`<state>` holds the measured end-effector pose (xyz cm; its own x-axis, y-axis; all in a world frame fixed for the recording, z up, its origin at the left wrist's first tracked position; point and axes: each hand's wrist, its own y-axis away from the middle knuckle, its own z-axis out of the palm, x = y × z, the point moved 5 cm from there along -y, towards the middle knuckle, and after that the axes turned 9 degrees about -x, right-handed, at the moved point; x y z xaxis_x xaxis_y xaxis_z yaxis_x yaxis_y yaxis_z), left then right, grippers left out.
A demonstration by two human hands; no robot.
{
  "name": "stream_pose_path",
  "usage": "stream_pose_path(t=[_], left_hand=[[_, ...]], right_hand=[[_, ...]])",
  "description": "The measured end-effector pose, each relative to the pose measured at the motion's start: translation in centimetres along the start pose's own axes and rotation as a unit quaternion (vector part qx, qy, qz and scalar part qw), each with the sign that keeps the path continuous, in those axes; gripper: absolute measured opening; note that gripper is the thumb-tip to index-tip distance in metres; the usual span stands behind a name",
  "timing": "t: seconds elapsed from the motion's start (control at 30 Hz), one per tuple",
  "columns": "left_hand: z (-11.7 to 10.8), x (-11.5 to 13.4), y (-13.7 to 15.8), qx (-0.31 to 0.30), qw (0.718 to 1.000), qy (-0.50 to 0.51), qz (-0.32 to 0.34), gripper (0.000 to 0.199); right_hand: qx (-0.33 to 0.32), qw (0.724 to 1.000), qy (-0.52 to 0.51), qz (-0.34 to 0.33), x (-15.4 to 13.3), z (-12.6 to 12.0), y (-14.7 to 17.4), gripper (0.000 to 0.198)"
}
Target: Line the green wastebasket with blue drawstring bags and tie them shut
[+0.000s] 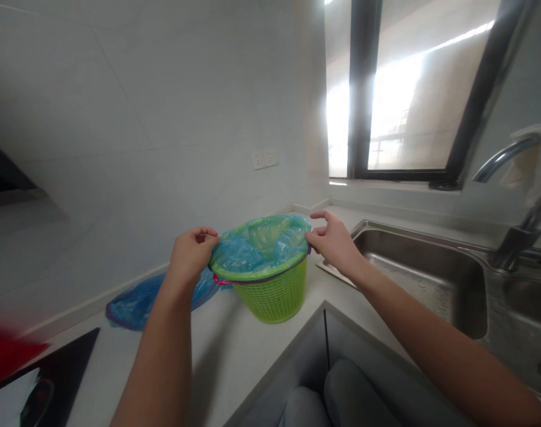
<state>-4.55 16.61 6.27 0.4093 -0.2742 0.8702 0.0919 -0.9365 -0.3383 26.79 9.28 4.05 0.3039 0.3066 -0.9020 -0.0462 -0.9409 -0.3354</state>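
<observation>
A green plastic basket [273,299] with a mesh wall stands on the counter in front of me. Inside it lies a thin, see-through blue plastic bag [244,254], its edge folded over the rim. My left hand [194,249] pinches the bag's edge at the left of the rim. At the right of the rim, my right hand [330,237] holds the bag's edge between thumb and a finger, the index finger raised. A red strip shows under the rim on the left.
More blue plastic bag material [134,305] lies against the wall on the left, partly behind my left forearm. A steel sink [422,273] with a faucet [515,231] is at the right. A black cooktop [61,379] and a blurred red thing [8,353] are at the lower left.
</observation>
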Motion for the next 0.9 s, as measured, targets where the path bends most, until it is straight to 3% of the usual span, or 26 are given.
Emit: stream_pose_path(t=[0.13,0.33,0.4,0.67,0.9], left_hand=[[0.2,0.4,0.4,-0.019,1.000,-0.007,0.002,0.024],[1.0,1.8,1.5,-0.071,0.997,-0.026,-0.003,0.022],[1.1,2.1,1.9,-0.082,0.996,-0.035,-0.005,0.020],[-0.2,2.4,2.3,-0.099,0.993,-0.023,-0.057,0.024],[-1.3,2.5,3.1,-0.122,0.989,-0.036,-0.075,0.029]], right_hand=[[-0.018,1.000,0.013,-0.012,-0.2,0.1,0.0,0.034],[0.007,0.971,0.228,-0.069,-1.6,0.1,0.8,0.019],[0.018,0.963,0.254,-0.084,-1.7,0.4,0.9,0.018],[0.057,0.981,0.156,-0.097,-0.1,-0.2,-0.5,0.010],[0.063,0.982,0.153,-0.087,0.2,-1.3,-0.9,0.009]])
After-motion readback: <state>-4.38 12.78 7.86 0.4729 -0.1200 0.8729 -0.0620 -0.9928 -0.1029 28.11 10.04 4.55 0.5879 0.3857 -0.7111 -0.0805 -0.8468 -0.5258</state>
